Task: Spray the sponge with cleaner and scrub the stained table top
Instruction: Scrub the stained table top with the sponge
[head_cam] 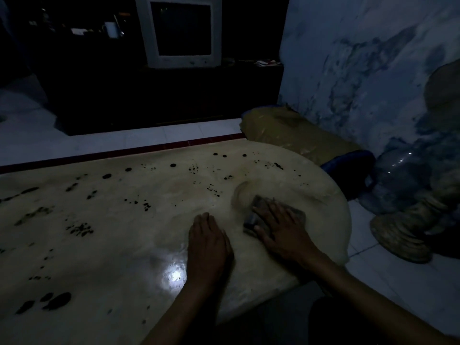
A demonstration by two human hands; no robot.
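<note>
Pressing a dark sponge (pixel 270 215) against a pale table top (pixel 112 245), a person's right hand (pixel 283 232) lies over the pad with fingers spread across its upper face and the thumb hooked along its near-left side, gripping it near the table's rounded right end. The left hand (pixel 207 247) rests flat on the surface just beside it, fingers straight and together, holding nothing. A smeared, wet-looking arc (pixel 242 192) marks the surface directly beyond the sponge. Dark stains (pixel 79 229) dot the table top in clusters, thickest along the far edge and across the left half, with larger blots (pixel 56 301) near the near-left corner. A bright glare (pixel 174 275) shines on the surface just left of the left wrist. Beyond the far edge, across a strip of white tiled floor (pixel 124 140), an old boxy monitor (pixel 181 32) sits on a dark cabinet (pixel 161 95). Off the right end stand a brownish sack (pixel 293 131) and a clear water jug (pixel 403 180) against a mottled wall (pixel 361 58). The room is dim.
</note>
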